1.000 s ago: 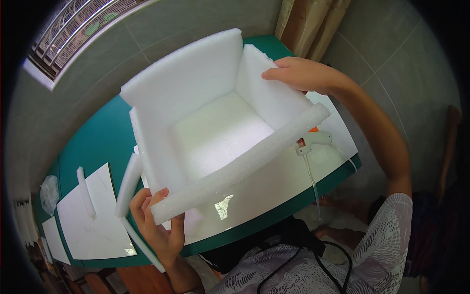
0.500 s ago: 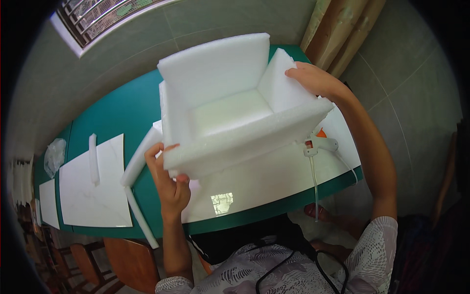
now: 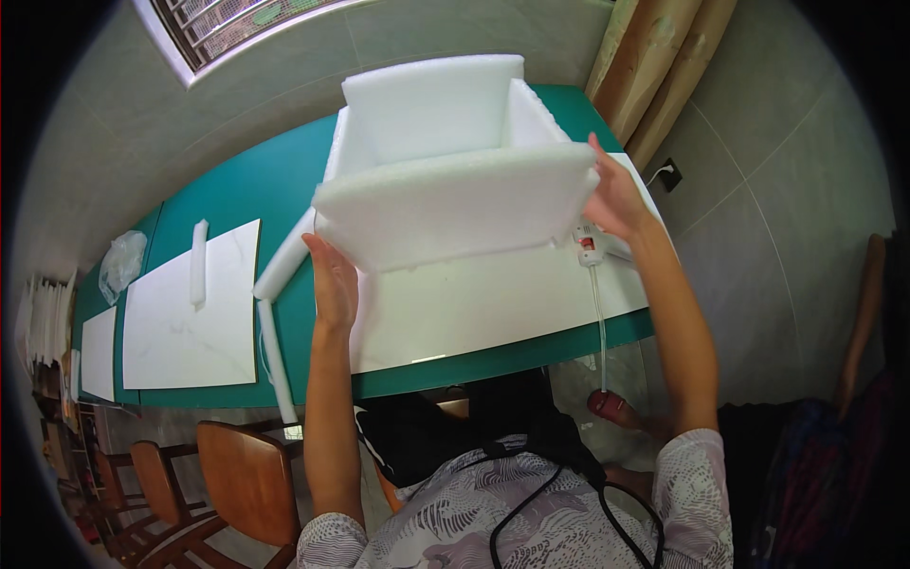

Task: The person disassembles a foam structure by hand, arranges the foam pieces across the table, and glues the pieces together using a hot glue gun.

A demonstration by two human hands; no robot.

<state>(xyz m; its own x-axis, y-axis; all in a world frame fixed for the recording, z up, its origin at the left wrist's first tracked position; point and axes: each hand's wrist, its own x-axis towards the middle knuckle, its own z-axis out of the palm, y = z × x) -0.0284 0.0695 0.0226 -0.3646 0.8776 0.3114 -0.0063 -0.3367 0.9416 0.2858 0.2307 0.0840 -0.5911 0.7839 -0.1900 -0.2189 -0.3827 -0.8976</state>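
Note:
A white foam box (image 3: 455, 206) with an open top rests on a glossy white board (image 3: 474, 322). Its front panel faces me, and its tall back panel rises behind. My left hand (image 3: 335, 284) is at the box's front left corner, open, fingers stretched upward along the side. At the front right corner my right hand (image 3: 616, 199) is also open, fingers extended along that side; its thumb is partly hidden. A glue gun (image 3: 588, 248) with a clear glue stick lies close below my right wrist, partly covered by my arm.
Foam strips (image 3: 284, 256) lie left of the box. Farther left are a marbled white panel (image 3: 190, 341) with a foam roll (image 3: 199, 261), a smaller panel (image 3: 99, 353) and a clear plastic bag (image 3: 123, 261). Wooden chairs (image 3: 246, 479) stand by the green table (image 3: 256, 171).
The box has come down and away from me, its front panel now more upright. My left hand has straightened from its grip; my right hand has moved from the rear side panel to the front corner.

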